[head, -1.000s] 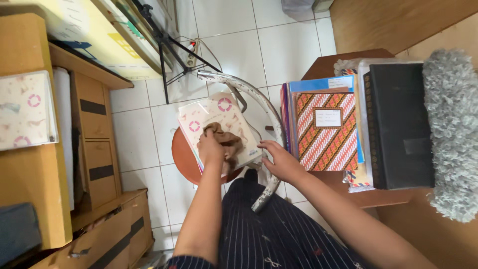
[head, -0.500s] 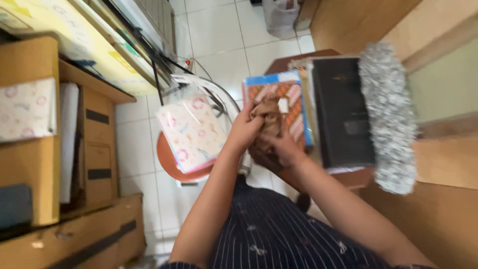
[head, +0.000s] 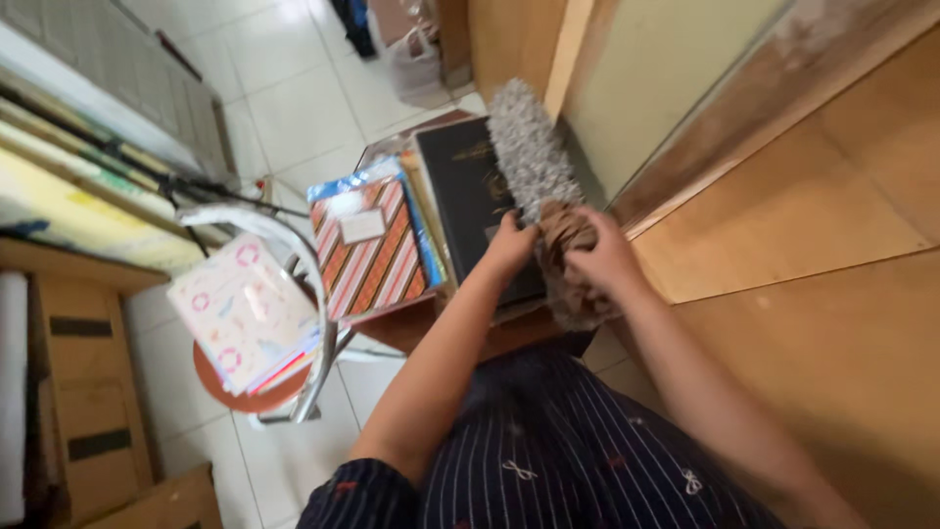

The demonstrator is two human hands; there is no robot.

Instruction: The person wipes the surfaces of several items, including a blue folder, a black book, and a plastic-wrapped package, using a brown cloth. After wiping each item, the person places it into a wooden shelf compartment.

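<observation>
My left hand (head: 511, 241) and right hand (head: 599, 257) both clutched a crumpled brown cloth (head: 560, 233) over the black book (head: 468, 196), beside the grey fluffy duster (head: 527, 147).

A crumpled brown cloth (head: 563, 240) is gripped between the left hand (head: 511, 245) and the right hand (head: 607, 260), pressed against a grey fluffy duster (head: 524, 147) laid beside a black book (head: 465, 196). A striped notebook (head: 370, 250) is seen alongside.

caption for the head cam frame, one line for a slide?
Both hands, left hand and right hand, bunch a brown cloth beside a grey fluffy duster.
</observation>
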